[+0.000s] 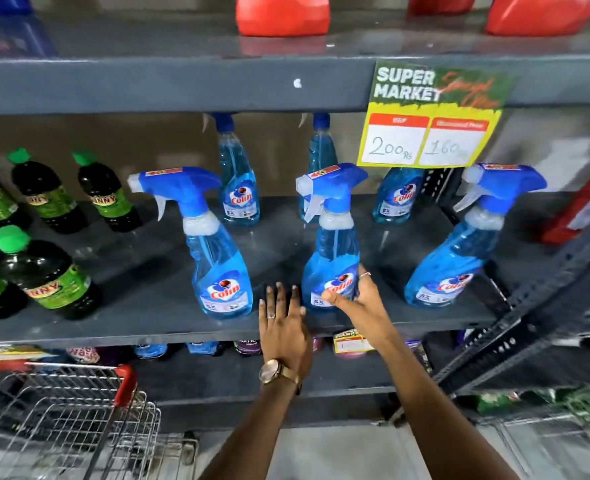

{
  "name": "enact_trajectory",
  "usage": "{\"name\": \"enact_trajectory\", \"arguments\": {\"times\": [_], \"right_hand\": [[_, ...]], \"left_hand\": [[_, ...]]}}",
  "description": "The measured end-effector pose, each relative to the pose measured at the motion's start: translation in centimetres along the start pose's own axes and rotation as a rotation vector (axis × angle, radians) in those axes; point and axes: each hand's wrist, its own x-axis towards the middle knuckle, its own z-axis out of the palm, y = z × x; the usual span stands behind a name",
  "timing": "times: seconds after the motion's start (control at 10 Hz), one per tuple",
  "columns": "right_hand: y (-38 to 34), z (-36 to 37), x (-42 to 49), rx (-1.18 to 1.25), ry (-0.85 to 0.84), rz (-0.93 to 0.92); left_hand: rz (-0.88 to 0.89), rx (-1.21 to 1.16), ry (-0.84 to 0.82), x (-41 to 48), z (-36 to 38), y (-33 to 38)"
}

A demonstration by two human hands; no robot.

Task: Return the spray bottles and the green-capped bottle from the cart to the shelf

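Note:
Three blue spray bottles stand in a front row on the grey shelf (148, 306): one on the left (217, 258), one in the middle (335, 258) and one on the right (452, 268). My right hand (362, 299) wraps the base of the middle spray bottle, thumb across its label. My left hand (283, 323) lies flat on the shelf just left of that bottle, fingers spread, holding nothing. More spray bottles (239, 181) stand behind. Green-capped dark bottles (40, 271) stand at the shelf's left. The wire cart (79, 417) with red trim sits at lower left.
A supermarket price sign (432, 119) hangs from the upper shelf edge above the right-hand bottles. Red containers (283, 15) stand on the upper shelf. A slotted metal upright (528, 306) runs diagonally at right. Packets fill the lower shelf (352, 344).

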Motion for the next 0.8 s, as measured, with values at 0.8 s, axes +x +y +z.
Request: {"name": "enact_trajectory", "arguments": {"times": [0.8], "right_hand": [[-1.8, -0.7, -0.5, -0.076, 0.232, -0.130]], "left_hand": [[0.069, -0.021, -0.079, 1.6, -0.4, 0.3]]}}
